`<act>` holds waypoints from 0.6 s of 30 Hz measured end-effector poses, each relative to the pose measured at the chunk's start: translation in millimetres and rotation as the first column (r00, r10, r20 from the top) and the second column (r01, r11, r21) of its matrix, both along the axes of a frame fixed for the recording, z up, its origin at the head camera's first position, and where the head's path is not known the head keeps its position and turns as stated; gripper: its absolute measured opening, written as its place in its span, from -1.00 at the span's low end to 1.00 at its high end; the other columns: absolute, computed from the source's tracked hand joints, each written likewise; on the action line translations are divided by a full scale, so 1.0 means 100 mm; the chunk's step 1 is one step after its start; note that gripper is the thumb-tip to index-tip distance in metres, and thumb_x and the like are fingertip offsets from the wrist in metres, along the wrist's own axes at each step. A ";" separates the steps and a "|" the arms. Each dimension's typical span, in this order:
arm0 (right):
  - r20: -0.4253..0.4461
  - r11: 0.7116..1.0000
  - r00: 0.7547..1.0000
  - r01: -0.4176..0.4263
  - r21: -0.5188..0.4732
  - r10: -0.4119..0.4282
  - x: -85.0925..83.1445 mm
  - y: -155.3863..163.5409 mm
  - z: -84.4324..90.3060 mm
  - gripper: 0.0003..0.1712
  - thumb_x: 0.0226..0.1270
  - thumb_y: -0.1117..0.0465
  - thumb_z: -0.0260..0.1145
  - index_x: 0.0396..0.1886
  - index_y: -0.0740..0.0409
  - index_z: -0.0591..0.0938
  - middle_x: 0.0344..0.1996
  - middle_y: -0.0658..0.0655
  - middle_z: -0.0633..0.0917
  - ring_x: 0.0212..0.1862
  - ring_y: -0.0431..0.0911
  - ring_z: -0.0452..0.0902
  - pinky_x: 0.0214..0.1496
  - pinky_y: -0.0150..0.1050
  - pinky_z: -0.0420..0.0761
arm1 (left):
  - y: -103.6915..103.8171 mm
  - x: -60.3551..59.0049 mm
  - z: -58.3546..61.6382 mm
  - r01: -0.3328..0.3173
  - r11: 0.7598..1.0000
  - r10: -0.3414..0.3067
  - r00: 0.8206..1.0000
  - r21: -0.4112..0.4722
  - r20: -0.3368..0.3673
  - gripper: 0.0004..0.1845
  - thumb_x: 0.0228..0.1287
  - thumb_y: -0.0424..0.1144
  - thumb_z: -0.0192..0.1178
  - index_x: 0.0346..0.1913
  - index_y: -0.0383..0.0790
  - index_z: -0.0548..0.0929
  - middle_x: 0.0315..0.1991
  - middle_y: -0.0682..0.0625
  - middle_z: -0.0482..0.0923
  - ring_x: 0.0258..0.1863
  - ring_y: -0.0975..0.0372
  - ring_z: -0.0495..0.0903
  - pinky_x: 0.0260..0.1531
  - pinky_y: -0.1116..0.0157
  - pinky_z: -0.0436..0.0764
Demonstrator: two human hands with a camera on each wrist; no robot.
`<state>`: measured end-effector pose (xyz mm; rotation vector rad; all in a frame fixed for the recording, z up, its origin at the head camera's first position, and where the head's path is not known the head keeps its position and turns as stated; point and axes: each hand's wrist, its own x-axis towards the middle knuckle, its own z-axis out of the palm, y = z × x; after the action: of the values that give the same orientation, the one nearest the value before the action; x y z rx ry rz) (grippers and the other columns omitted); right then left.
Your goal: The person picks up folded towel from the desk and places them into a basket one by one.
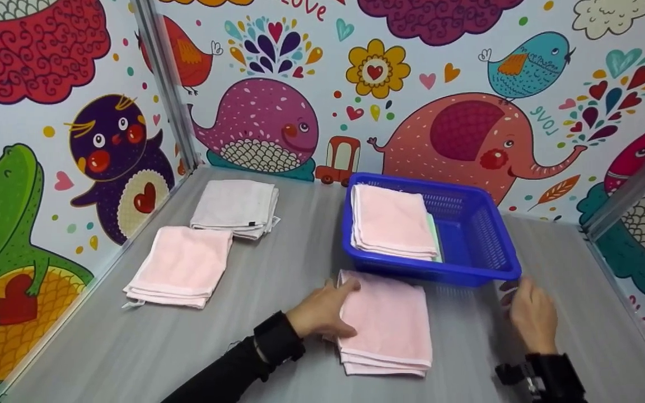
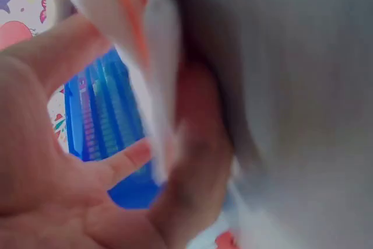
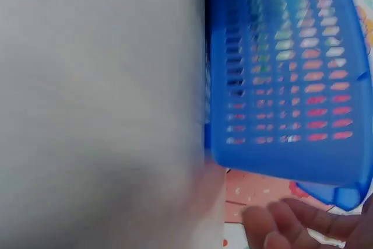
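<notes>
A folded pink towel [image 1: 389,327] lies on the grey table just in front of a blue mesh basket [image 1: 471,275]. My left hand [image 1: 344,302] grips this towel's far left corner; the blurred left wrist view shows the towel's edge [image 2: 154,86] running between thumb and curled fingers [image 2: 198,144]. My right hand [image 1: 524,302] hovers by the basket's front right corner with loosely curled fingers [image 3: 291,228] that hold nothing. Inside the basket [image 3: 291,86] rests another folded pink towel [image 1: 392,221] over a pale green one [image 1: 434,238].
A second folded pink towel [image 1: 182,266] and a folded white towel [image 1: 235,206] lie at the left of the table [image 1: 277,280]. Cartoon-printed walls close off the left, back and right sides.
</notes>
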<state>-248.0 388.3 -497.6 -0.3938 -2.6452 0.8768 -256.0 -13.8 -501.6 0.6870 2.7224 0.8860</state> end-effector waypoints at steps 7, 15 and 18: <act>0.242 0.960 0.929 -0.274 -0.063 0.281 0.21 -0.47 -0.05 -0.52 0.46 0.01 0.32 0.00 0.41 0.65 -0.53 0.05 0.70 -0.58 -0.14 0.59 -0.49 -0.24 0.58 | 0.02 0.01 -0.05 0.017 0.998 -0.018 1.000 0.062 0.005 -0.24 -0.22 -0.24 0.62 0.17 -0.02 0.52 -0.02 -0.17 0.49 -0.21 0.07 0.57 -0.21 0.20 0.62; 0.240 0.869 0.854 -0.490 0.075 0.461 0.32 -1.32 -0.08 -0.07 -0.02 -0.15 0.65 0.20 0.40 0.59 -0.12 0.32 0.78 -0.13 0.19 0.73 -0.06 0.13 0.67 | 0.12 0.04 -0.08 0.036 0.995 -0.038 0.999 0.093 0.021 -0.23 -0.26 -0.33 0.57 0.16 -0.12 0.50 0.09 -0.12 0.46 -0.24 0.13 0.58 -0.25 0.30 0.61; 0.204 0.863 0.863 -0.491 0.119 0.462 0.34 -1.48 -0.13 0.04 -0.05 -0.04 0.68 0.30 0.50 0.47 -0.01 0.45 0.74 -0.07 0.33 0.70 -0.05 0.23 0.66 | 0.14 0.05 -0.08 0.057 0.994 -0.057 0.998 0.097 0.001 -0.22 -0.27 -0.36 0.58 0.16 -0.16 0.50 0.07 -0.09 0.44 -0.28 0.18 0.55 -0.24 0.33 0.62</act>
<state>-213.6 240.2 -510.2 0.2640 -3.0061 0.7682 -250.9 0.5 -509.8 0.7763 2.6568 1.0107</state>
